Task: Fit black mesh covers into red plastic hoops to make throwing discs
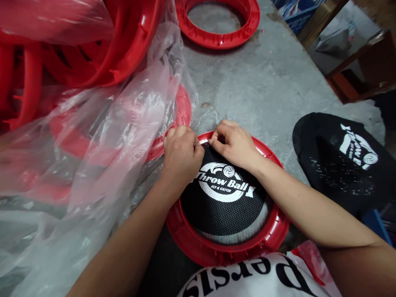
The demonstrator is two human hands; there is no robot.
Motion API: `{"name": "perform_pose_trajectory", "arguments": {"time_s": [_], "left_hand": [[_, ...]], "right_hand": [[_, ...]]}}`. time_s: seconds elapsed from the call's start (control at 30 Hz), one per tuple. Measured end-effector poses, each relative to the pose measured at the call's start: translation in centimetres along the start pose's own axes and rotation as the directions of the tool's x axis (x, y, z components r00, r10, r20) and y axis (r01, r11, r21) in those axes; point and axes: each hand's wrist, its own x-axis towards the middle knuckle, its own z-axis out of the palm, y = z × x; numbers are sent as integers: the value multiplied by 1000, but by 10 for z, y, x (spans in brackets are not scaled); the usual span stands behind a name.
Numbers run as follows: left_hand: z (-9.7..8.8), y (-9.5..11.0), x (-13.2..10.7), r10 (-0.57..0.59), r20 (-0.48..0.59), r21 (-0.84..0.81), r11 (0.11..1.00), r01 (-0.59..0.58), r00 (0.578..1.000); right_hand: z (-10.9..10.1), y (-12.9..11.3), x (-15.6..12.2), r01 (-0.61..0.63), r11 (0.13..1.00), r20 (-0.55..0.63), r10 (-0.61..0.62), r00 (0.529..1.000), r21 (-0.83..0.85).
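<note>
A red plastic ring (pixel 227 255) lies at the table's near edge, close to my body. Inside it is a black mesh disc (pixel 222 214) with a white "Throw Ball" print; a pale gap shows along its near side. My left hand (pixel 182 152) is closed at the disc's far left edge, fingers curled over the ring's rim. Just right of it, my right hand (pixel 232 142) pinches the far edge of the mesh against the ring. The fingertips of both hands are partly hidden.
Clear plastic bags (pixel 123 119) holding several red rings (pixel 130 45) cover the left side. Another red ring (pixel 219 39) lies at the far side of the grey table (pixel 247 86). A stack of black printed mesh (pixel 331 156) sits at right, near a brown wooden stool (pixel 365 74).
</note>
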Motion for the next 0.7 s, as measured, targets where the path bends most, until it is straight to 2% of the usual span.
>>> {"name": "perform_pose_trajectory", "arguments": {"time_s": [0.1, 0.3, 0.47, 0.7], "left_hand": [[-1, 1, 1, -4, 38, 25, 1000, 3, 999], [0, 0, -1, 20, 34, 89, 996, -23, 999], [2, 2, -3, 22, 69, 110, 993, -29, 997], [7, 3, -2, -18, 2, 71, 997, 17, 1000]], "right_hand": [[1, 1, 0, 13, 1000, -5, -13, 1000, 13], [5, 1, 0, 22, 999, -48, -24, 999, -34], [3, -1, 0, 19, 997, -29, -22, 999, -69], [12, 7, 3, 22, 999, -34, -24, 999, -45]]}}
